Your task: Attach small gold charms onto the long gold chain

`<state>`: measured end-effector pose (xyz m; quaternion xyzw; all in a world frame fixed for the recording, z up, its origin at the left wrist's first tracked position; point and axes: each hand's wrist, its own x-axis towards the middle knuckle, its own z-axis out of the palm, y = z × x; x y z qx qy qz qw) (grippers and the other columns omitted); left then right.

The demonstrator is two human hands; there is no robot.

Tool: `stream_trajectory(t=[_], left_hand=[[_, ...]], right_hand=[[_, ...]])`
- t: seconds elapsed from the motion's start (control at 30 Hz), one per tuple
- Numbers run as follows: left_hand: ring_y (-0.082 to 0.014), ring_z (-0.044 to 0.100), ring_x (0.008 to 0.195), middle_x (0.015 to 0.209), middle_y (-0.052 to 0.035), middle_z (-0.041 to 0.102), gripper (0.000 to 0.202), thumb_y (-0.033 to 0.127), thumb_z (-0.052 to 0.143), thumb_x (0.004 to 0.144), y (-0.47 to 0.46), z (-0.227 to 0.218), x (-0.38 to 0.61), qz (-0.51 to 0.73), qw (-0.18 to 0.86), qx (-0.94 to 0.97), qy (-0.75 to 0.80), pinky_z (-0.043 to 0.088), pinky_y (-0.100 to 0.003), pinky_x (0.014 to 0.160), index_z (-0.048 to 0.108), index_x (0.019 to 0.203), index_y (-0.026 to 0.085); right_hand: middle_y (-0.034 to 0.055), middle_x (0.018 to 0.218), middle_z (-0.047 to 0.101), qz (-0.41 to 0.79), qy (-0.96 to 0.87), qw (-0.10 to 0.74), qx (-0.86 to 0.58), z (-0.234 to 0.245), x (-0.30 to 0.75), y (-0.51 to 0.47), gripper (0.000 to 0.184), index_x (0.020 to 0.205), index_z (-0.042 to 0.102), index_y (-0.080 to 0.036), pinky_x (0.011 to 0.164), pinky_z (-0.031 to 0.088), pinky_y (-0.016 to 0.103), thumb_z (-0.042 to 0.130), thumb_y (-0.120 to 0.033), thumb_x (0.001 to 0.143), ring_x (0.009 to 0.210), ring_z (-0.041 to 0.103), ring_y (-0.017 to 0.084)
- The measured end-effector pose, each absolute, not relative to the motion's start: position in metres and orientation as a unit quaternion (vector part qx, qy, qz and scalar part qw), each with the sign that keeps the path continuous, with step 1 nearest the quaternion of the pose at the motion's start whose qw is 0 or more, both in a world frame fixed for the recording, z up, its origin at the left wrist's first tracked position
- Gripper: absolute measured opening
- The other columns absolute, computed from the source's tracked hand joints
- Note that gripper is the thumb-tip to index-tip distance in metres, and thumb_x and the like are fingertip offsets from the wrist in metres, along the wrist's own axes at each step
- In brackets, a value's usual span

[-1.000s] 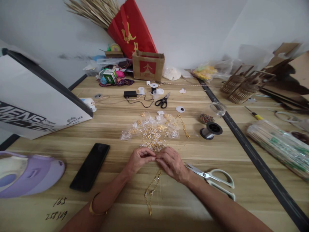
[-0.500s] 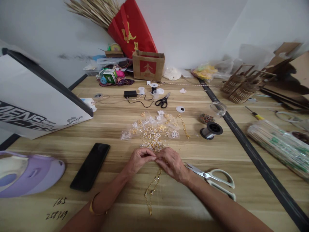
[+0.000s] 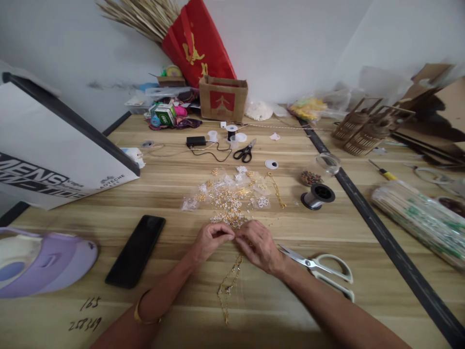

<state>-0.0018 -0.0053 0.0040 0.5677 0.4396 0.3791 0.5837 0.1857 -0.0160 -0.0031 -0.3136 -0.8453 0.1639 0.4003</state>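
Observation:
My left hand (image 3: 212,242) is closed in a pinch, thumb against forefinger, its tips almost meeting my right hand. What sits in that pinch is too small to name. My right hand (image 3: 259,246) has its fingers curled round the upper end of a beaded gold chain (image 3: 228,290); the rest of the chain trails toward me over the wood. Just beyond both hands lies a pile of gold and clear beads (image 3: 232,208), partly on small clear plastic bags (image 3: 191,202). Another short gold chain (image 3: 277,190) rests right of the pile.
Silver scissors (image 3: 316,266) with pale handles lie by my right forearm. A black phone (image 3: 136,251) is left of my left arm. Farther right stand a wire spool (image 3: 317,196) and a clear jar of beads (image 3: 311,177). Black scissors (image 3: 244,152) lie behind the pile.
The fingertips of my two hands have drawn very slightly apart. The hanging chain and everything else on the table look the same.

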Motion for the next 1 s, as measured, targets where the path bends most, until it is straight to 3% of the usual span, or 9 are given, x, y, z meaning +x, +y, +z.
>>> stream_trajectory(t=[0.3, 0.57, 0.7, 0.87, 1.0], left_hand=[[-0.0161, 0.059, 0.068, 0.069, -0.0050, 0.067, 0.016, 0.028, 0.073, 0.068, -0.0058, 0.0051, -0.0027, 0.392, 0.578, 0.561, 0.445, 0.046, -0.025, 0.067, 0.069, 0.067, 0.012], [-0.0149, 0.058, 0.069, 0.069, -0.0037, 0.065, 0.013, 0.024, 0.072, 0.069, -0.0074, -0.0004, -0.0002, 0.395, 0.571, 0.569, 0.441, 0.045, -0.024, 0.067, 0.068, 0.066, 0.012], [-0.0149, 0.058, 0.069, 0.070, -0.0041, 0.066, 0.010, 0.022, 0.070, 0.069, -0.0076, 0.0002, -0.0004, 0.390, 0.561, 0.572, 0.453, 0.045, -0.024, 0.068, 0.068, 0.068, 0.012], [-0.0151, 0.058, 0.069, 0.070, -0.0043, 0.065, 0.008, 0.020, 0.068, 0.070, -0.0088, 0.0023, 0.0013, 0.390, 0.548, 0.589, 0.448, 0.045, -0.024, 0.067, 0.068, 0.068, 0.013], [-0.0155, 0.059, 0.070, 0.070, -0.0042, 0.065, 0.008, 0.020, 0.066, 0.071, -0.0091, 0.0030, 0.0020, 0.388, 0.525, 0.605, 0.456, 0.046, -0.024, 0.068, 0.067, 0.068, 0.013]], right_hand=[[0.0079, 0.085, 0.057, 0.141, -0.838, 0.401, -0.341, 0.0016, 0.1845, -0.0181, 0.013, 0.093, 0.050, -0.018, 0.070, 0.045, 0.035, 0.056, -0.018, 0.081, 0.082, 0.052, 0.021], [0.0073, 0.091, 0.060, 0.169, -0.850, 0.399, -0.298, -0.0015, 0.1850, -0.0167, 0.015, 0.102, 0.051, -0.018, 0.074, 0.045, 0.033, 0.053, -0.017, 0.087, 0.085, 0.054, 0.018], [0.0055, 0.081, 0.058, 0.141, -0.854, 0.395, -0.309, 0.0012, 0.1853, -0.0159, 0.009, 0.091, 0.051, -0.018, 0.072, 0.043, 0.034, 0.048, -0.014, 0.084, 0.078, 0.052, 0.018], [0.0090, 0.087, 0.058, 0.100, -0.851, 0.392, -0.334, 0.0064, 0.1858, -0.0157, 0.010, 0.087, 0.050, -0.016, 0.083, 0.040, 0.044, 0.054, -0.018, 0.078, 0.086, 0.051, 0.022], [0.0032, 0.080, 0.060, 0.103, -0.860, 0.389, -0.312, 0.0006, 0.1858, -0.0145, 0.006, 0.091, 0.052, -0.018, 0.089, 0.039, 0.041, 0.051, -0.015, 0.086, 0.080, 0.051, 0.017]])
